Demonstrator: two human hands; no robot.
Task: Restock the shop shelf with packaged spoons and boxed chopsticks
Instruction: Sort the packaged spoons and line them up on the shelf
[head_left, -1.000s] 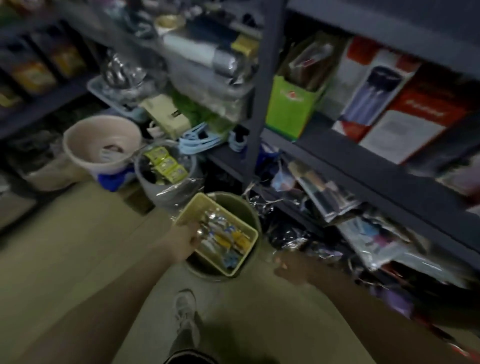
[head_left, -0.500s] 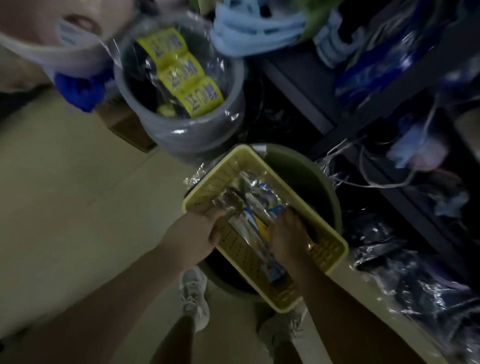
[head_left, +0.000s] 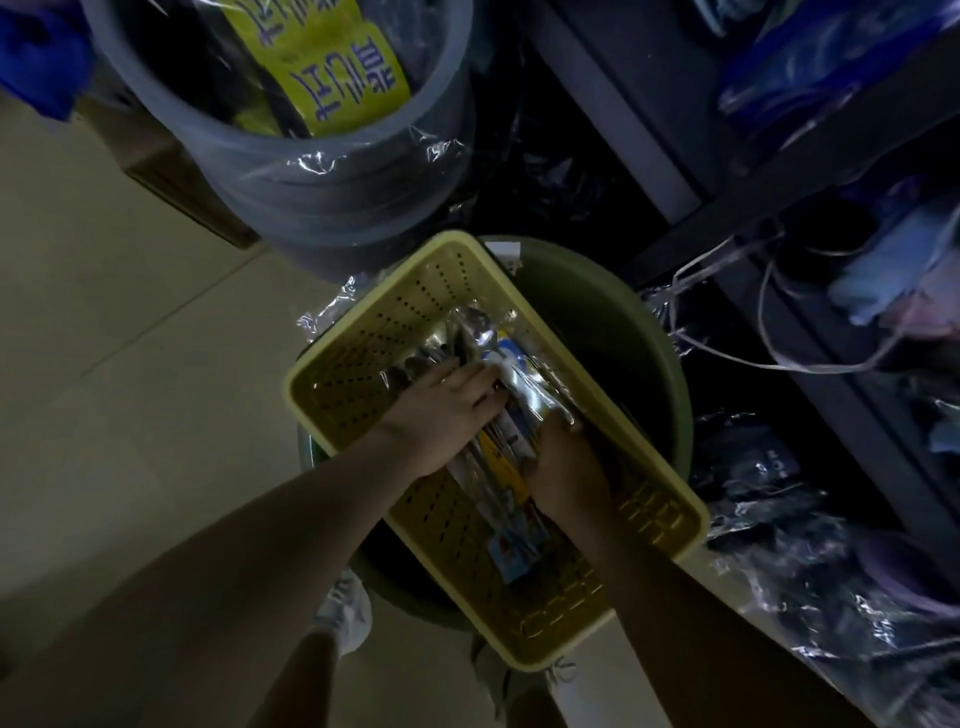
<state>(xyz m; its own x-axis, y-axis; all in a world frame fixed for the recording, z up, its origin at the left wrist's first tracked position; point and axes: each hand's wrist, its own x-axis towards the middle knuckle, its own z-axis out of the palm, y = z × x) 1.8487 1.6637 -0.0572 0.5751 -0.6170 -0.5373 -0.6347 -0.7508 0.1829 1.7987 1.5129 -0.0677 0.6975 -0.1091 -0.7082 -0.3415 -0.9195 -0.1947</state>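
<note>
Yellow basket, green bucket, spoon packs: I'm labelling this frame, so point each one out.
yellow basket (head_left: 363, 364), head view, bare perforated floor.
green bucket (head_left: 613, 322), head view, inner wall.
spoon packs (head_left: 475, 327), head view, top spoon's bowl.

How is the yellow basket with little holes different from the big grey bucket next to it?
The yellow perforated plastic basket is rectangular and shallow; the grey round plastic bucket is deep. The basket sits on top of a green round tub; the bucket's base is hidden. The basket holds shiny packaged spoons, with the left hand and right hand on them; the bucket holds yellow-labelled packs, untouched. Both are open containers holding stock.
</note>
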